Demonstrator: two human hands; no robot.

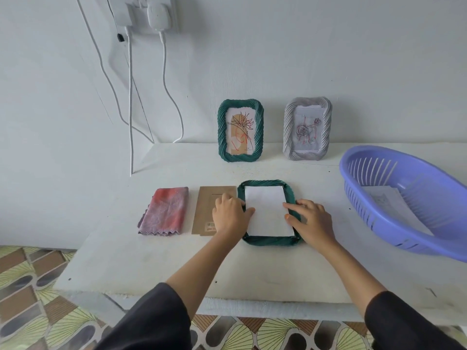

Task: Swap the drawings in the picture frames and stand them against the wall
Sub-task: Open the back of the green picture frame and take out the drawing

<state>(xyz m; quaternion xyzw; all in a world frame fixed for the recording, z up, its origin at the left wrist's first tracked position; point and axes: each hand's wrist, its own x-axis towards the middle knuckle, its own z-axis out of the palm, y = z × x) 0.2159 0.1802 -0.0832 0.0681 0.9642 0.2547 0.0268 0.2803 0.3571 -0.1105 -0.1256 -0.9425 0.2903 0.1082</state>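
While two frames stood propped on the wall [353,59] at the back, a green frame [222,130] with a flower drawing and a grey frame [288,130] with roses, the one being worked on was the lying frame [267,242], face down near the middle of the surface [177,269]. A white sheet [267,213] sat blank side up in its recess, presumably the new drawing. The left hand [228,215] looked to be pinching the frame's left rim, thumb on the sheet and fingers curled over the outside, though the fingertips were hidden. The right hand [312,219] was relaxed and flat, index finger stretched onto the sheet and the rest lying over the right rim, just pressing. So my read was they were seating the sheet square in the opening, about midway through this frame. The brown backing [204,213] lay just left of the frame, partly under the left hand, with a folded cloth [165,210] beyond it. Next move probably needs the backing lifted over and laid on top without sliding the sheet, then fastened, then the frame flipped and stood by the other two. A purple basket [394,223] on the right had a paper [394,205] in it, maybe the old drawing, couldn't tell.
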